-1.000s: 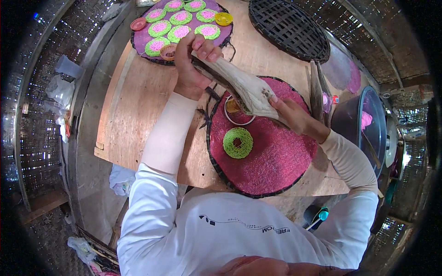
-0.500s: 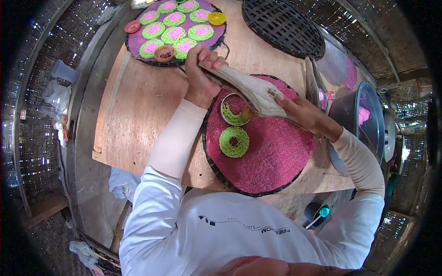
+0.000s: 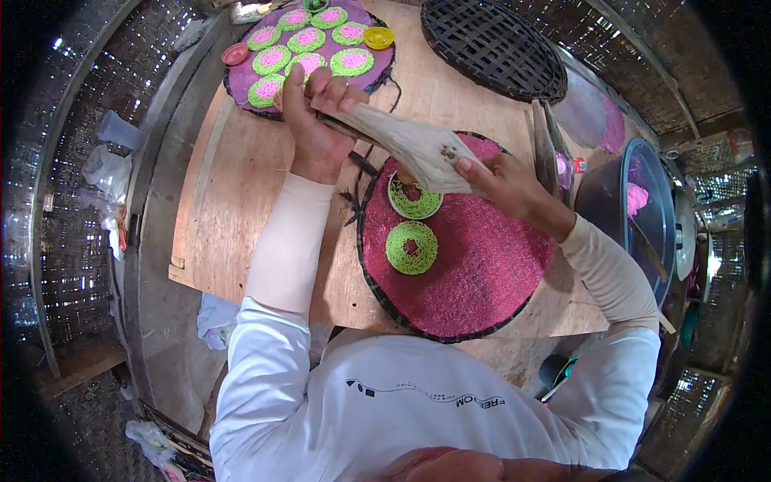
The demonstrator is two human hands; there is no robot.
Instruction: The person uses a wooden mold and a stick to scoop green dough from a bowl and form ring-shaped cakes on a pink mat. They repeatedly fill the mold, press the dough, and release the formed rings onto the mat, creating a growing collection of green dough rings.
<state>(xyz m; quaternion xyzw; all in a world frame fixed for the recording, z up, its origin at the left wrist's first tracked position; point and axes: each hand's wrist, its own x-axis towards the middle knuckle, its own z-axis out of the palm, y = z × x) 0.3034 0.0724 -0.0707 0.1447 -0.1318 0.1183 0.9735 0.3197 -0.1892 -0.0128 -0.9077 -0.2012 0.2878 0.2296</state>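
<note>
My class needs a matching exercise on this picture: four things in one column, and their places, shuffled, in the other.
Things
1. Pale cloth bundle
2. Green ring nearest the person
3. Yellow dish
4. Black lattice tray

Places
A. Beside the green-and-pink discs
B. At the far edge of the table, right of the purple tray
C. Held by the left hand and right hand
D. Lying on the pink round tray

Pairs: 1-C, 2-D, 3-A, 4-B
</note>
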